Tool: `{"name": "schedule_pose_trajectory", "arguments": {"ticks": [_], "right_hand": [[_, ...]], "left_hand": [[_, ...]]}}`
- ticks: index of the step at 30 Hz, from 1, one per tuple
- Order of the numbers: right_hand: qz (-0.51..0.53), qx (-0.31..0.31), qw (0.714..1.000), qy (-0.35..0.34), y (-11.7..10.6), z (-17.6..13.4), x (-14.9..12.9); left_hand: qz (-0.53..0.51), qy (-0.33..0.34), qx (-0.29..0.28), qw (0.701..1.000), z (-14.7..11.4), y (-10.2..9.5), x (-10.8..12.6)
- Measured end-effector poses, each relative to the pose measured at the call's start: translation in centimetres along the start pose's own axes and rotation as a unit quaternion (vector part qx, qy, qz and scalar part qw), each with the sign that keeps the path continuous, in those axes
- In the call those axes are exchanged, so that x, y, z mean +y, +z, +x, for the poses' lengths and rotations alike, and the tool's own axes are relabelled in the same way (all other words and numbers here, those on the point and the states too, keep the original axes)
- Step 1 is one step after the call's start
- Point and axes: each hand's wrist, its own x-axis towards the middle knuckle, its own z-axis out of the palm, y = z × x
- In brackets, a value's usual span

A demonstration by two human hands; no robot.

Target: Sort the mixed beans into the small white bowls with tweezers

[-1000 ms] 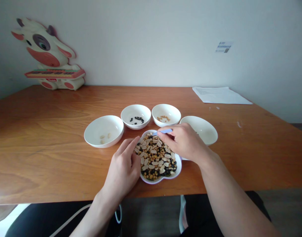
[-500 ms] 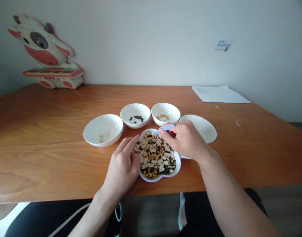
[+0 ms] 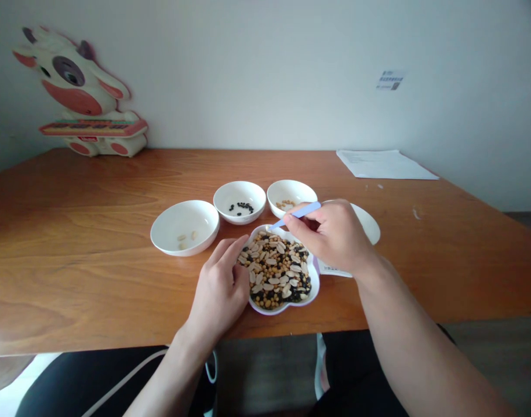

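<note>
A white shallow dish with a lobed, lilac-edged rim (image 3: 314, 285) sits near the table's front edge. Mixed peanuts (image 3: 274, 281), yellow beans and black beans cover its bottom. My left hand (image 3: 222, 278) is closed on the dish's left rim, index finger along the edge and the other fingers curled. Above the far right side, my right hand (image 3: 337, 234) pinches pale blue tweezers (image 3: 301, 211). Their tip points left and down, over the far rim, with a small pale piece at it, perhaps a peanut.
Behind the dish stand a white bowl with a few peanuts (image 3: 185, 229), one with black beans (image 3: 239, 202), one with yellow beans (image 3: 291, 197), and a white bowl (image 3: 370, 225) partly behind my right hand. A printed card (image 3: 335, 271), papers (image 3: 385, 164) and a cow toy keyboard (image 3: 94, 127) are also here.
My right hand has lifted slightly with the tweezers, whose tip is now up at the far rim with a pale piece. My left hand stays on the dish. The view has shifted a little.
</note>
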Motion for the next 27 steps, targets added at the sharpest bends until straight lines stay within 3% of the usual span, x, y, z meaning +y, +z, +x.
{"name": "schedule_pose_trajectory", "arguments": {"ticks": [6, 11, 14, 17, 22, 27], "right_hand": [[0.077, -0.012, 0.996, -0.050, 0.9, 4.8, -4.1], [0.112, -0.085, 0.987, -0.075, 5.4, 8.8, -7.1], [0.101, -0.121, 0.984, -0.084, 8.2, 9.7, -7.8], [0.088, -0.158, 0.980, -0.085, 9.6, 9.9, -7.7], [0.076, -0.159, 0.982, -0.064, 8.0, 9.3, -6.8], [0.051, -0.088, 0.994, -0.030, 2.8, 7.2, -5.2]], "left_hand": [[-0.019, -0.003, -0.003, 1.000, 0.2, 0.0, 0.1], [-0.037, -0.007, -0.009, 0.999, 0.2, -0.4, 0.6], [-0.047, -0.008, -0.011, 0.999, 0.2, -0.4, 0.8], [-0.050, -0.013, -0.008, 0.999, 0.2, -0.3, 0.8], [-0.046, -0.008, -0.013, 0.999, 0.3, -0.2, 0.5], [-0.035, -0.002, -0.011, 0.999, 0.1, -0.1, 0.1]]}}
